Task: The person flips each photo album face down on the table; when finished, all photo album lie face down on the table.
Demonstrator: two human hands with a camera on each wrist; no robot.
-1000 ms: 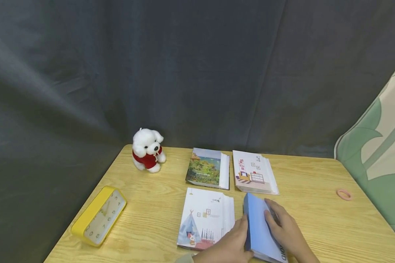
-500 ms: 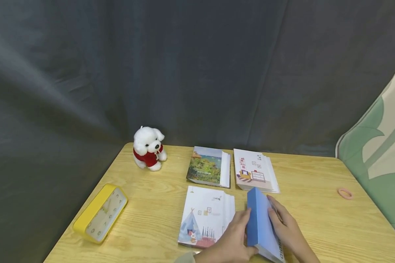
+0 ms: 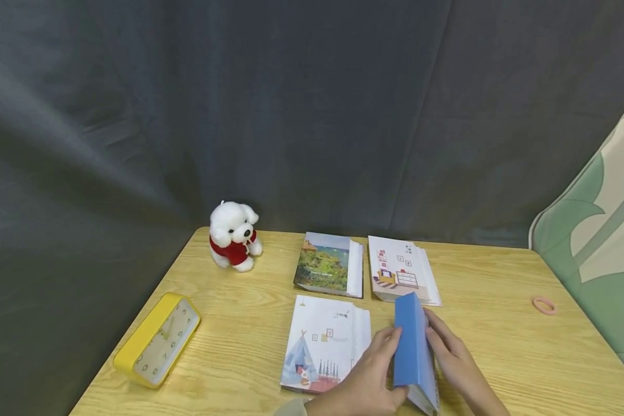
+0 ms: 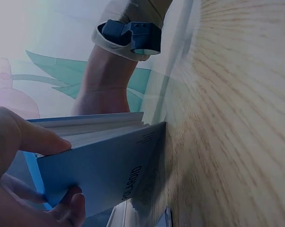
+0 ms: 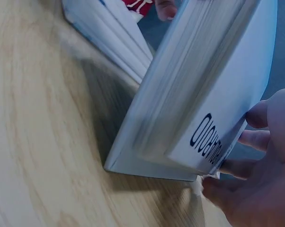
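A blue photo album (image 3: pixel 409 341) with POLAROID lettering stands tilted on its long edges, spine upward, near the front of the table. My left hand (image 3: pixel 371 372) grips its left side, thumb at the near end and fingers along the cover. On the opposite side, my right hand (image 3: pixel 451 349) holds the other cover. In the left wrist view the album (image 4: pixel 102 165) has its lettered cover facing the camera. The right wrist view shows page edges of the album (image 5: pixel 175 90) between its covers, and the right fingertips (image 5: pixel 256 116) on the lettered cover.
Left of the hands lies a white album (image 3: pixel 319 346) with a tent picture. Behind it are a landscape album (image 3: pixel 325 263) and a white armchair-picture album (image 3: pixel 397 271). A yellow clock (image 3: pixel 158 341), a plush dog (image 3: pixel 234 237) and a pink ring (image 3: pixel 543 306) stand farther out.
The blue album has turned up from leaning with its cover showing to standing steeper, spine on top. Both hands have shifted slightly with it; the other things stay put.
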